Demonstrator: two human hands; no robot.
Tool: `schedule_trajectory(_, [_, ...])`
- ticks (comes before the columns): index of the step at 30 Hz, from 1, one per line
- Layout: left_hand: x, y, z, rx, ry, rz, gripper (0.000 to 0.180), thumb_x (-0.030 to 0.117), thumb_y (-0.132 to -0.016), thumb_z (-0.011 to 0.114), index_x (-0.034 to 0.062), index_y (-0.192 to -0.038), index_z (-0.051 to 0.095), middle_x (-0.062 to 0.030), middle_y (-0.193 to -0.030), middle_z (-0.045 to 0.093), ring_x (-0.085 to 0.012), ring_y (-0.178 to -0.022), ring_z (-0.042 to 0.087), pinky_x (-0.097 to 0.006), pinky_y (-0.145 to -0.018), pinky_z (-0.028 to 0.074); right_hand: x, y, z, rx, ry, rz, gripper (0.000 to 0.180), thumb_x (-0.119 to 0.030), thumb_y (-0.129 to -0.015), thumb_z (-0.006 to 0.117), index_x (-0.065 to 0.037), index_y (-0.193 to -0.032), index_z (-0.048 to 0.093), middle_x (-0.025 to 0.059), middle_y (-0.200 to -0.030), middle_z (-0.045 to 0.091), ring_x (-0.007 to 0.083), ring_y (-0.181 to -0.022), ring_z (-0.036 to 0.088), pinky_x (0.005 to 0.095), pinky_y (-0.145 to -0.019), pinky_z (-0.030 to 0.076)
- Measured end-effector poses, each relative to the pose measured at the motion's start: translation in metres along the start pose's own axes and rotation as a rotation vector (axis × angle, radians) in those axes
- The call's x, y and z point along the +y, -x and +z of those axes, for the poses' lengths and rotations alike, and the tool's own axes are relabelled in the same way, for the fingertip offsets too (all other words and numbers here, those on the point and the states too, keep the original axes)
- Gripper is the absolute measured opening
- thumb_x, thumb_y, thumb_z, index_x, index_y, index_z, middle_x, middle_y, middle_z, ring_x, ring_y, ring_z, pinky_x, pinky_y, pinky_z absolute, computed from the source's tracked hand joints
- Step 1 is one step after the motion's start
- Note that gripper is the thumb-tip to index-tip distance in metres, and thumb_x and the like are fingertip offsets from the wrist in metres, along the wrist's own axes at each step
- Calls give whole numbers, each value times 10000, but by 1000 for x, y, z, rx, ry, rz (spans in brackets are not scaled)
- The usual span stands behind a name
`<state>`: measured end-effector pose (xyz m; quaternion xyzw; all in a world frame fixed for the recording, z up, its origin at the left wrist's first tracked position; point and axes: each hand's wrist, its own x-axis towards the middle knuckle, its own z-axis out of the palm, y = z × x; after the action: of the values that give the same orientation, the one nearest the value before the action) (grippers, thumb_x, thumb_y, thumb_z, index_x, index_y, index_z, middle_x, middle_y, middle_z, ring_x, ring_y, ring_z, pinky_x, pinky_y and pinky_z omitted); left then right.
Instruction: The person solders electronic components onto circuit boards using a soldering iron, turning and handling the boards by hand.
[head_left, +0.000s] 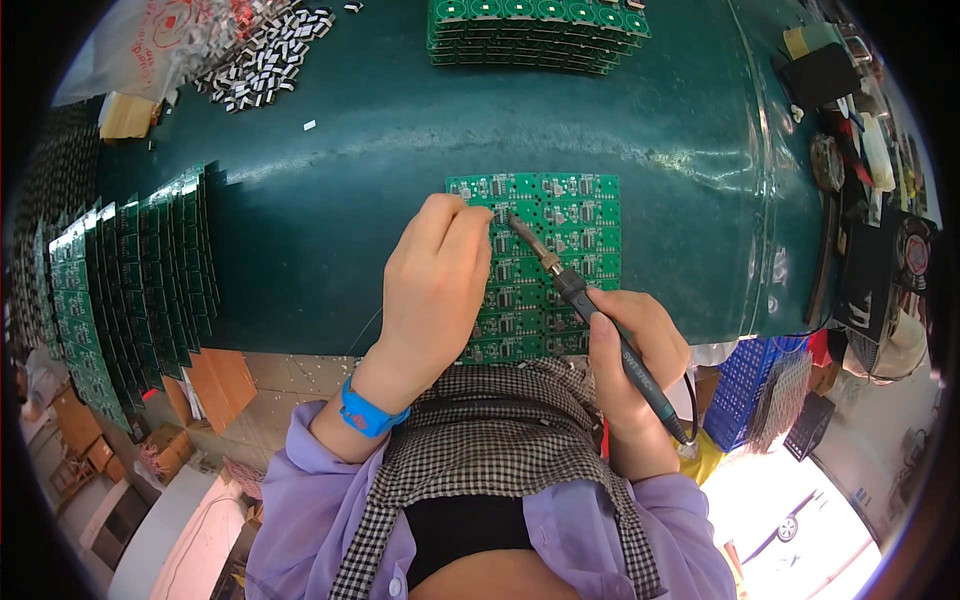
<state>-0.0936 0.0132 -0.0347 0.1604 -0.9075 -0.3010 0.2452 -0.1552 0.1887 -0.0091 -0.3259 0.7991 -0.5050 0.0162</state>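
Note:
A green circuit board panel (582, 268) with rows of small mounted parts lies on the table in front of me. My right hand (645, 345) grips a soldering iron (572, 288) like a pen, its tip on or just over the panel's upper left part. Beside that tip, my left hand (432, 275) is closed in a pinch over the panel's left edge. What its fingers hold is hidden. A blue band (366, 412) circles my left wrist.
Stacked green panels (540, 35) stand at the far edge of the green table (330, 240). More panels (140, 270) lean in rows at left. Small loose components (270, 65) are heaped far left by a plastic bag (130, 50). A black fan unit (895, 265) stands at right.

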Motion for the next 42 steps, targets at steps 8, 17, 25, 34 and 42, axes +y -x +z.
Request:
schedule_trajectory(8, [4, 14, -10, -67, 74, -23, 165, -17, -752, 663, 23, -881, 567, -89, -873, 577, -247, -705, 606, -335, -591, 496, -1, 13, -9, 37, 1, -50, 133, 9, -728, 657, 29, -859, 664, 132, -722, 659, 232, -601, 644, 300, -549, 512])
schedule_trajectory(17, [8, 16, -6, -52, 51, -37, 132, -58, -765, 637, 9, -862, 580, -100, -869, 588, -253, -705, 597, -322, -599, 484, -1, 13, -4, 16, 1, -48, 125, 3, -730, 659, 29, -853, 660, 135, -714, 656, 235, -592, 641, 300, -539, 512])
schedule_trajectory(25, [11, 19, -5, -95, 50, -36, 88, -16, -790, 656, 5, -861, 610, -87, -872, 570, -240, -685, 590, -317, -586, 475, -5, 21, -3, 14, 9, -38, 132, 4, -725, 665, 33, -853, 659, 138, -717, 657, 239, -599, 648, 302, -546, 519])
schedule_trajectory(34, [11, 26, -13, -140, 110, -85, 111, -28, -782, 642, 7, -878, 596, -92, -876, 575, -244, -697, 593, -322, -591, 475, -5, 31, -10, 31, 11, -90, 136, 18, -717, 651, 34, -852, 652, 130, -688, 646, 237, -568, 638, 305, -516, 510])
schedule_trajectory(42, [13, 29, -10, -121, 112, -29, 120, -43, -778, 628, -4, -884, 585, -112, -890, 565, -260, -718, 593, -333, -601, 479, -3, 33, -6, 25, 21, -109, 138, 18, -707, 650, 30, -844, 651, 130, -689, 647, 234, -555, 634, 298, -504, 506])
